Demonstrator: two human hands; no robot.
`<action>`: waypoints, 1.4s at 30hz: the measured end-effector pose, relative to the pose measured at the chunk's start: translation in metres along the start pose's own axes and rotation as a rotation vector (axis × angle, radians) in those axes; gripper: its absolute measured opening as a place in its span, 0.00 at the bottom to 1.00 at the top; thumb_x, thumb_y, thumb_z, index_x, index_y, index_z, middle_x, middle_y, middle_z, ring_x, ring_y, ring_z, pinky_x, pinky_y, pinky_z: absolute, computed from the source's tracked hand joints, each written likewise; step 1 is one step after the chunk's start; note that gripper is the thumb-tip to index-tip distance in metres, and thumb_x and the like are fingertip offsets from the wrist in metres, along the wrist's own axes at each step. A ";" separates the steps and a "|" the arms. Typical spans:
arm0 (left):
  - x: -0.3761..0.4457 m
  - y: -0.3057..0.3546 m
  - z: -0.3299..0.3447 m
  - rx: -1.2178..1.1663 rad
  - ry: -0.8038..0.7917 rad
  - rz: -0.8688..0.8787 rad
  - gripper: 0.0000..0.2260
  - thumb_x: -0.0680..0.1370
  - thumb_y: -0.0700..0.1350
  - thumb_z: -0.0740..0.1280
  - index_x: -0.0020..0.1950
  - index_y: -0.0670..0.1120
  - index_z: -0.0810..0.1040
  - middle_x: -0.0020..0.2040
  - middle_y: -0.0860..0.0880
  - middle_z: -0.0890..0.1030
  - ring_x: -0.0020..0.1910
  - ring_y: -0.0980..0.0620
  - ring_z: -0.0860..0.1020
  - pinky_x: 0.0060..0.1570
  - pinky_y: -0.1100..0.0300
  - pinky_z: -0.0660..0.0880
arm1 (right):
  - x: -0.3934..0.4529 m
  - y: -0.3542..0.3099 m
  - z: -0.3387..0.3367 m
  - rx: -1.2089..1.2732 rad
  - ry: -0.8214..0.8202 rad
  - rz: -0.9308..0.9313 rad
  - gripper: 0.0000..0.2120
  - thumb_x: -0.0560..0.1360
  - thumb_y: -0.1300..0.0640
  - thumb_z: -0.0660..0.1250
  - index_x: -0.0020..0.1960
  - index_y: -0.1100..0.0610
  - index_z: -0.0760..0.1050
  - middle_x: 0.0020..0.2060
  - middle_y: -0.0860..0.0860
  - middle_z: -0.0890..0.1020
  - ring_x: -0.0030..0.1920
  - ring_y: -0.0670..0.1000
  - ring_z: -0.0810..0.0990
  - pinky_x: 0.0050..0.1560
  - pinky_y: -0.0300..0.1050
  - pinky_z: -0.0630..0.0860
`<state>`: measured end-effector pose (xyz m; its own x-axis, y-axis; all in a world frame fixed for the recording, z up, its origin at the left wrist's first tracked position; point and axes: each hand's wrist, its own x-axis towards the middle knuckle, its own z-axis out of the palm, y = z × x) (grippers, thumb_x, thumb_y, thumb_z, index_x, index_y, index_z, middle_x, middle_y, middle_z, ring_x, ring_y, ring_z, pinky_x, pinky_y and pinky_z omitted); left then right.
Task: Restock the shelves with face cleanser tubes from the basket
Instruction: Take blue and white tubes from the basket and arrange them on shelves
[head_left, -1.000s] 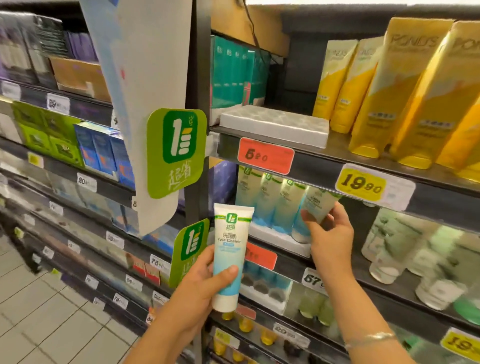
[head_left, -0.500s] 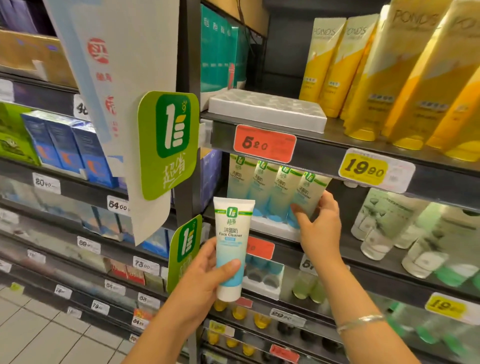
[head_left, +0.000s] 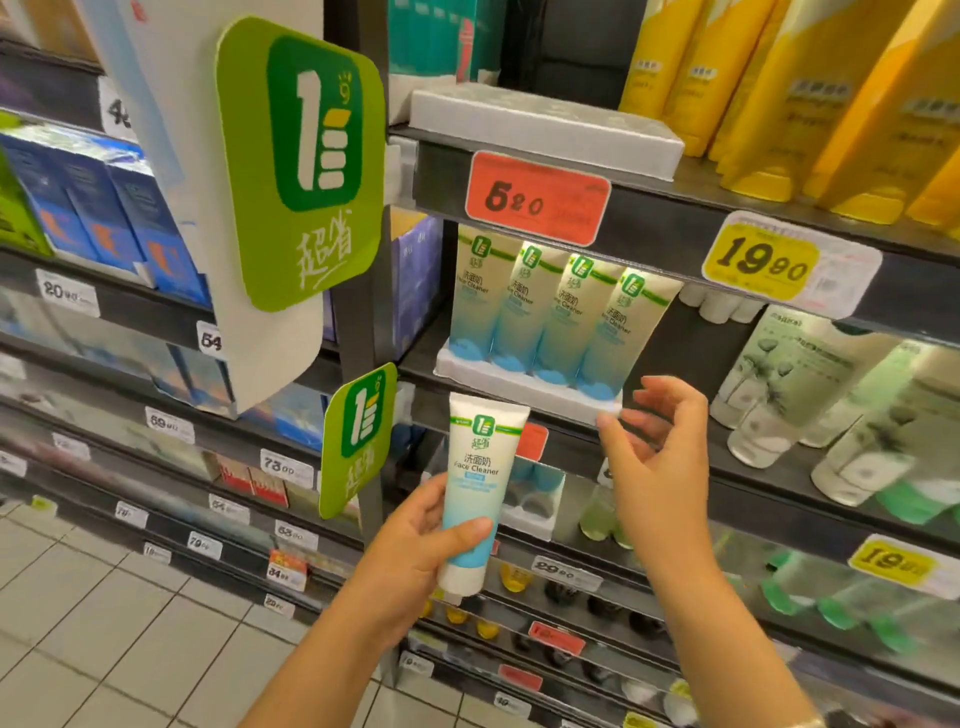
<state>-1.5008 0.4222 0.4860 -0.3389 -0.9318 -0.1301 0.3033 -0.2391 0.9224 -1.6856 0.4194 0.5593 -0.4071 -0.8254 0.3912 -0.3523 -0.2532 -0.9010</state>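
Observation:
My left hand (head_left: 415, 551) grips a white and blue face cleanser tube (head_left: 475, 493) upright, cap down, in front of the shelf edge. Several matching tubes (head_left: 558, 317) stand in a row in a white tray (head_left: 519, 387) on the middle shelf. My right hand (head_left: 654, 457) hovers just below and right of that tray with relaxed fingers, holding nothing. No basket is in view.
An empty white tray (head_left: 545, 130) lies on the shelf above, beside yellow tubes (head_left: 779, 104). Green bottles (head_left: 831, 405) stand to the right of the cleanser row. Two green signs (head_left: 301, 161) jut out from the shelf post. Price tags line the shelf edges.
My right hand has let go of the rightmost shelf tube and dropped back below the tray. The left hand still holds its tube. The view has moved closer to the shelf.

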 end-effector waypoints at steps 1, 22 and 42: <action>-0.001 -0.004 0.000 0.001 0.007 -0.010 0.25 0.62 0.44 0.73 0.59 0.50 0.75 0.49 0.49 0.84 0.45 0.53 0.83 0.41 0.64 0.78 | -0.012 0.002 0.000 0.004 -0.043 -0.006 0.17 0.74 0.61 0.68 0.52 0.42 0.67 0.54 0.48 0.74 0.50 0.43 0.76 0.49 0.33 0.74; 0.017 -0.109 -0.020 0.210 0.236 -0.024 0.17 0.68 0.41 0.74 0.54 0.54 0.77 0.52 0.52 0.82 0.51 0.55 0.80 0.47 0.63 0.78 | -0.066 0.122 0.053 0.253 -0.577 0.476 0.16 0.71 0.70 0.69 0.51 0.51 0.73 0.45 0.44 0.83 0.46 0.40 0.83 0.39 0.33 0.78; 0.102 -0.070 -0.036 0.649 0.418 0.253 0.15 0.70 0.46 0.71 0.53 0.45 0.74 0.46 0.54 0.78 0.45 0.63 0.77 0.46 0.66 0.76 | -0.012 0.130 0.114 0.236 -0.305 0.237 0.08 0.72 0.58 0.70 0.42 0.47 0.73 0.36 0.40 0.80 0.41 0.36 0.80 0.40 0.24 0.74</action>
<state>-1.5250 0.3341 0.3948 0.0705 -0.9921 0.1036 -0.2945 0.0785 0.9524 -1.6300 0.3392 0.4160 -0.1741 -0.9764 0.1277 -0.0627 -0.1184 -0.9910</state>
